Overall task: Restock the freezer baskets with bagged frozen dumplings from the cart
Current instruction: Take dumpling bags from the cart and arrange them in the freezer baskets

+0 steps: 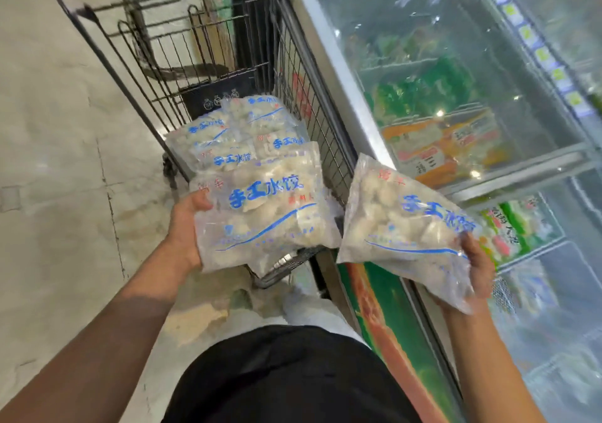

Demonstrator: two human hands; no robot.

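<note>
My left hand point(185, 227) grips a clear bag of frozen dumplings with blue lettering point(264, 214) by its left edge, just above the near end of the wire cart point(293, 74). My right hand point(475, 266) holds a second dumpling bag point(404, 230) from below and at its right edge, over the freezer's near rim. Several more dumpling bags point(241, 129) lie stacked in the cart. The chest freezer point(325, 64) stands to the right, with wire baskets of packaged goods under its glass lid point(439, 48).
Orange packets point(446, 149) and green packets point(423, 93) fill baskets under the glass. More green and red packets point(518, 227) lie in the nearer section. The freezer's green and orange front panel point(391, 318) runs beside my legs. Pale floor point(58, 162) lies left of the cart.
</note>
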